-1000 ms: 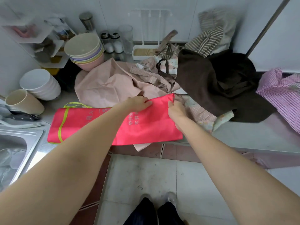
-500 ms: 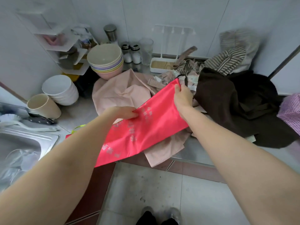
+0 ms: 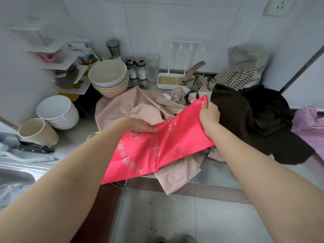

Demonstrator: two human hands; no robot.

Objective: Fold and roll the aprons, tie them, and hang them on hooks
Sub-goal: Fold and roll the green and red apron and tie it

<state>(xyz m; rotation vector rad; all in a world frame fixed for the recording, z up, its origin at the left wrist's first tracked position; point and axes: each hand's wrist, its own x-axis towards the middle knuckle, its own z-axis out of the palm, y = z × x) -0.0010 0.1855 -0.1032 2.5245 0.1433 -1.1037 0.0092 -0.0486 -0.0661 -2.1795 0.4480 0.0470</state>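
Observation:
A red apron (image 3: 163, 146) with pale printed lettering is folded into a long strip and held slanted above the counter edge. My right hand (image 3: 209, 114) grips its upper far corner. My left hand (image 3: 138, 126) pinches its upper edge near the middle. The strip's lower end hangs past the counter front. Under it lie a pink apron (image 3: 126, 109), a dotted apron (image 3: 175, 100), a dark brown apron (image 3: 254, 120), a striped apron (image 3: 236, 74) and a purple checked apron (image 3: 310, 127). A white hook rack (image 3: 180, 45) stands at the back wall.
Stacked pastel bowls (image 3: 109, 78), white bowls (image 3: 57, 111) and a beige cup (image 3: 35, 133) stand at the left. A knife (image 3: 35, 149) and a steel sink (image 3: 15, 176) lie further left. Shakers (image 3: 136, 69) and a glass (image 3: 152, 66) stand by the wall.
Both hands lifted the red strip off the counter. The right end rose and swung away from me, so the strip now slants, and its printed lettering shows.

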